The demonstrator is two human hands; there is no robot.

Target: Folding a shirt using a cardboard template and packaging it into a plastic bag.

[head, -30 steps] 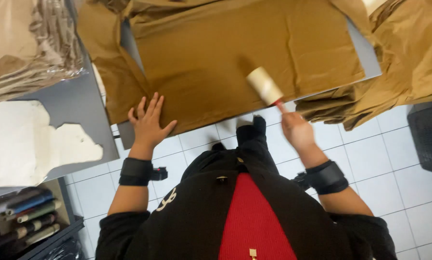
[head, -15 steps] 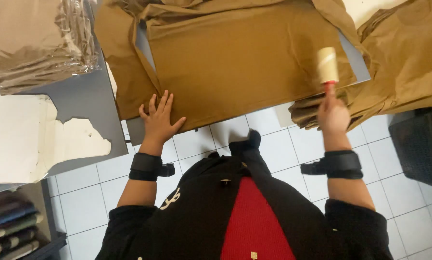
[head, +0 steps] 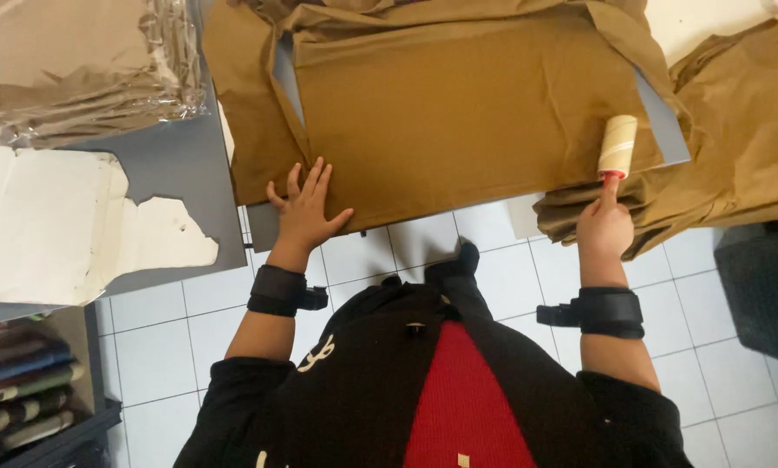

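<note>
Since the frame a second back, your right hand has been carrying the cream-coloured lint roller with the red neck out from the middle of the cloth to its right edge, while your left hand has been staying put at the near hem.

Going left to right: a clear plastic bag of folded tan fabric is lying at the far left of the grey table, with a torn sheet of white paper in front of it. Your left hand is pressing flat on the near edge of the folded brown garment, fingers spread wide and thumb out, holding nothing (only pinning the cloth). Further right, your right hand is closing around the roller's handle, index finger stretched along it toward the red neck. The roller is standing just beyond those fingertips, its long axis pointing away from you, its drum resting near the garment's right edge. A heap of loose brown cloth is lying past it.
</note>
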